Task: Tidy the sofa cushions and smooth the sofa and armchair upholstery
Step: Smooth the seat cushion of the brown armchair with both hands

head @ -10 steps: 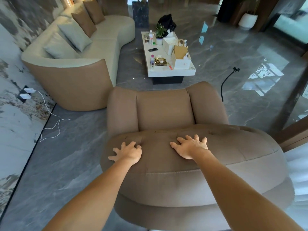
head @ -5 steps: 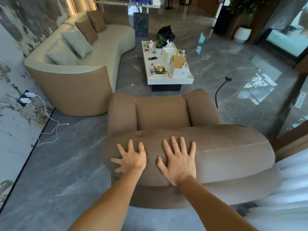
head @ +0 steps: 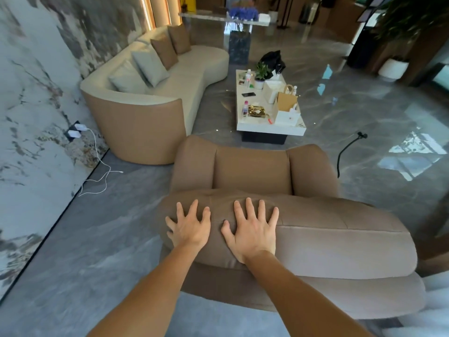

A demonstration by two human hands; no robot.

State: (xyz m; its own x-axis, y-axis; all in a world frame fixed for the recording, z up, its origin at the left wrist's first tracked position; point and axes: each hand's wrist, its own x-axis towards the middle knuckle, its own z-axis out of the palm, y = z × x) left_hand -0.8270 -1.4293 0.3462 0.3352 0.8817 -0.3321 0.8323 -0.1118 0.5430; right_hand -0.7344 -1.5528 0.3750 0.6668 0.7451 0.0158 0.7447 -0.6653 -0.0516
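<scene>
Wall side: we see a marbled wall [head: 36, 98] at far left, with a white cable [head: 102, 173] trailing from its socket onto the grey floor [head: 85, 251].
Sofa: the cream sofa [head: 150, 103] stands well apart from us, ahead and to the left, with four cushions [head: 150, 63] leaning in a row along its back; neither hand is near it.
Left hand: our left hand [head: 190, 229] lies palm down on the left end of the armchair [head: 252, 171] backrest, fingers spread and slightly curled into the fabric; this grip is open and clasps nothing.
Right hand: our right hand [head: 252, 232] lies flat just beside it, fingers fanned, pressing the top of the backrest; also open, nothing in its hold.
Key relation: the backrest's long axis runs left to right across us, and most of its unsmoothed length stretches away to the right, so we judge the right hand the nearer one for the next sweep.
Seat: the armchair seat sits beyond the backrest, straight ahead of both hands.
Surface: a white low surface [head: 269, 127] further ahead carries bags and bottles, apart from our work.
</scene>
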